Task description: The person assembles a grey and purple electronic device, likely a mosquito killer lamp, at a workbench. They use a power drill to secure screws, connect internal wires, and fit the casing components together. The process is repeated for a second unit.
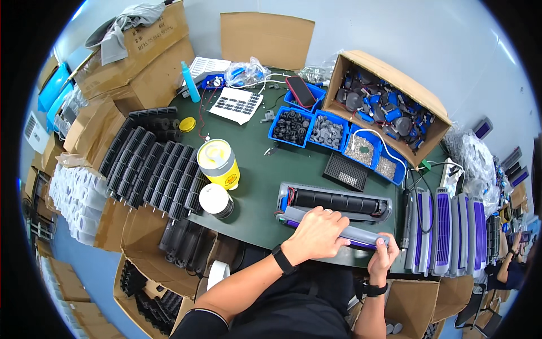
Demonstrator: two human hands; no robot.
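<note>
A long grey and purple housing cover (pixel 361 233) is gripped by both my hands at the near edge of the green table. My left hand (pixel 317 233) is closed over its left and middle part, fingers on the top. My right hand (pixel 384 254) pinches its right end between thumb and fingers. Just beyond the cover lies a grey open housing (pixel 386 210). Inside that housing sits a black roller (pixel 339 201), with red wires at the left end. The cover's left end overlaps the housing's near left corner.
Blue bins (pixel 280 139) of small parts stand at the back, beside a carton (pixel 361 59) of motors. Black rollers (pixel 135 164) are stacked left, near a yellow-and-white canister (pixel 217 161) and a white-lidded tub (pixel 214 199). Purple-and-grey units (pixel 443 231) line the right. Another person (pixel 508 265) sits far right.
</note>
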